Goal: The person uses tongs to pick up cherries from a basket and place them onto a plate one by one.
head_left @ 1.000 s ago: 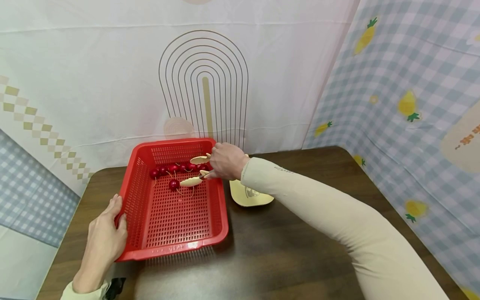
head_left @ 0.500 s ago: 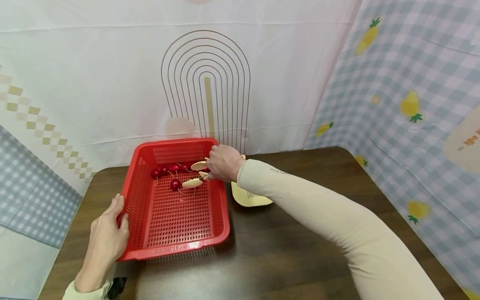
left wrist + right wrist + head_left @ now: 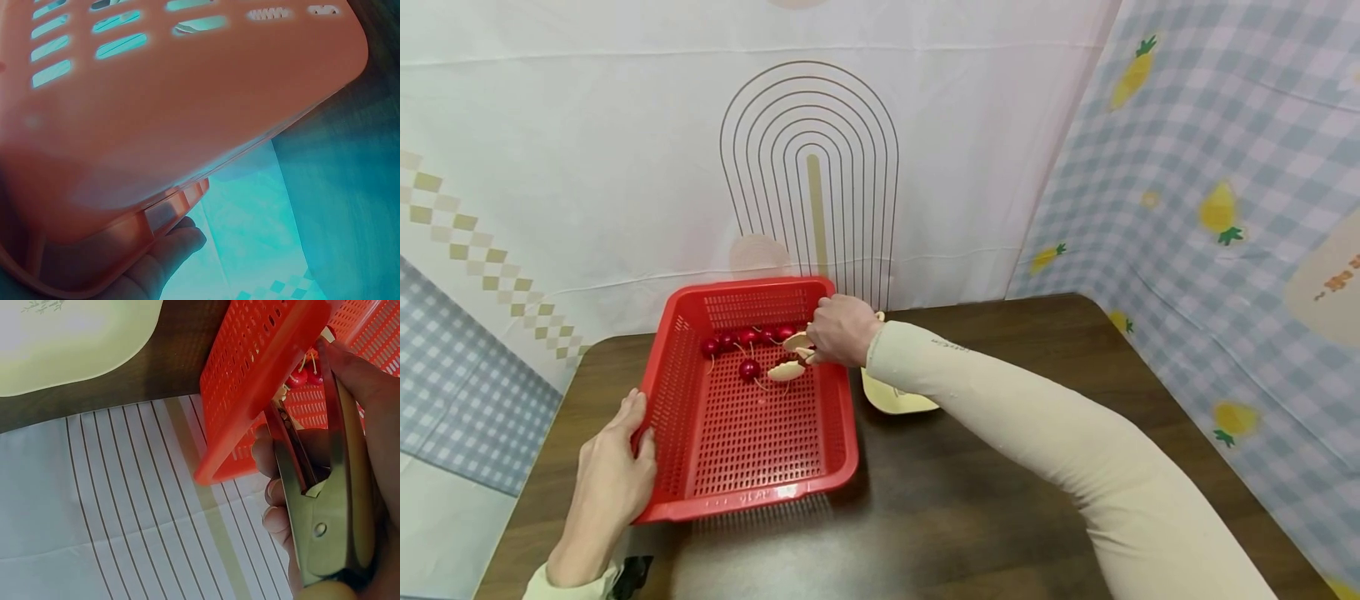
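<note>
A red slotted plastic basket (image 3: 752,497) stands on the dark wooden table. My left hand (image 3: 613,467) grips its left rim; in the left wrist view the fingers (image 3: 178,247) curl at the rim's edge. Over the basket's right side, my right hand (image 3: 844,329) holds serving tongs (image 3: 322,531) with metal arms and cream scalloped tips (image 3: 786,371). Those tips sit low inside the basket, a small gap apart, at the right end of a row of cherries (image 3: 751,335). One stemmed cherry (image 3: 748,369) lies in front of that row. My right hand partly hides what lies at the tips.
Right of the basket, partly under my right forearm, is a pale yellow plate (image 3: 891,402) with rounded corners. A white printed cloth (image 3: 625,167) hangs behind the table (image 3: 1000,500). Blue checked cloth (image 3: 1150,250) hangs along the right side.
The tongs' tips have drawn closer together, and my right hand has shifted slightly down and left. My left hand keeps its grip on the basket, which stays in place.
</note>
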`<state>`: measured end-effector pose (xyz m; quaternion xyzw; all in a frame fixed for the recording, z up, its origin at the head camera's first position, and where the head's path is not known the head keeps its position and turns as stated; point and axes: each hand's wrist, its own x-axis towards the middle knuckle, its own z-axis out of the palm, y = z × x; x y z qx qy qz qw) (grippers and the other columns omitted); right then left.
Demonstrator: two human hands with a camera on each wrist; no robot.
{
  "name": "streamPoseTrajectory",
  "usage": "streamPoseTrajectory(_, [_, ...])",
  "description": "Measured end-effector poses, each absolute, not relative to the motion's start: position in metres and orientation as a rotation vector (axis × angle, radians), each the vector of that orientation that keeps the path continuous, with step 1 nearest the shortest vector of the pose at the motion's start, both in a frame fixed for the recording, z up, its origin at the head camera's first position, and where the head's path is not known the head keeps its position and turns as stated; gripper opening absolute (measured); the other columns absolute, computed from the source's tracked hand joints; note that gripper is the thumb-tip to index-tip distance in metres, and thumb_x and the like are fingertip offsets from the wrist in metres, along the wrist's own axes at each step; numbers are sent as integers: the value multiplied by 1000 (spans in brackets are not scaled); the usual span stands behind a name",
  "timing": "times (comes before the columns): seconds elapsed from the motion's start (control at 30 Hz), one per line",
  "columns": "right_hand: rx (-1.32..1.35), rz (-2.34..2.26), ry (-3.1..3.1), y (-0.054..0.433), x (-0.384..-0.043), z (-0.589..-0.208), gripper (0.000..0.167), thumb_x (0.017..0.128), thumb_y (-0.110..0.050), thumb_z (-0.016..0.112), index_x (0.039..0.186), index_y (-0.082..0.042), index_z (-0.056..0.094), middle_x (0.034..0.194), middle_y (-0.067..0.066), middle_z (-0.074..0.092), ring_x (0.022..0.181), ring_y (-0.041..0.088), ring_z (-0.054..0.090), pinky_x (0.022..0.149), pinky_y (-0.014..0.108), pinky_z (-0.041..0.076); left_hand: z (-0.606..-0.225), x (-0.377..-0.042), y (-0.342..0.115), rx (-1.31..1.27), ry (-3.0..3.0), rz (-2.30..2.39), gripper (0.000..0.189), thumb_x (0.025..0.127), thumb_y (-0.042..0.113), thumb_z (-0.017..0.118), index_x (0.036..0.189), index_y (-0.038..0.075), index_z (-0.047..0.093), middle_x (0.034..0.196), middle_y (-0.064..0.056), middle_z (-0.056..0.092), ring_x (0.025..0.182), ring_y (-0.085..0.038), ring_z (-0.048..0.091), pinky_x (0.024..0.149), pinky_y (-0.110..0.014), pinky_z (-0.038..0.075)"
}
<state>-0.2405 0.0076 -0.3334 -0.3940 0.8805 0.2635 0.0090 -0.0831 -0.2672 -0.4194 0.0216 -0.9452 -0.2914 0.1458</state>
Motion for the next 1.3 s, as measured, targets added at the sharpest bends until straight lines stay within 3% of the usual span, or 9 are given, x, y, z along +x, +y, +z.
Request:
streamPoseTrajectory(0.5, [-1188, 813, 2724, 5, -237, -338, 36, 99, -51, 59, 97, -21, 80, 98, -1, 78, 93, 18, 70, 85, 31, 60, -419, -83, -264, 60, -2714, -841, 52, 100, 3, 51, 149, -10, 41, 155, -30, 40, 140, -52, 44, 112, -65, 37])
streamPoseTrajectory(0.77, [-1192, 801, 2729, 4, -239, -337, 27, 103, -32, 56, 92, -21, 79, 92, -1, 78, 83, 16, 68, 79, 30, 62, -419, -82, -265, 63, -2715, -833, 52, 100, 2, 51, 149, -11, 41, 155, -31, 40, 140, -52, 44, 112, -65, 36])
streamPoseTrajectory(1.3, [-1225, 812, 2716, 5, -237, -332, 26, 102, -34, 58, 95, -21, 79, 93, -1, 78, 85, 17, 69, 84, 30, 60, -419, -84, -267, 73, -2722, -826, 51, 100, 2, 52, 149, -12, 41, 153, -33, 40, 139, -54, 44, 110, -67, 37])
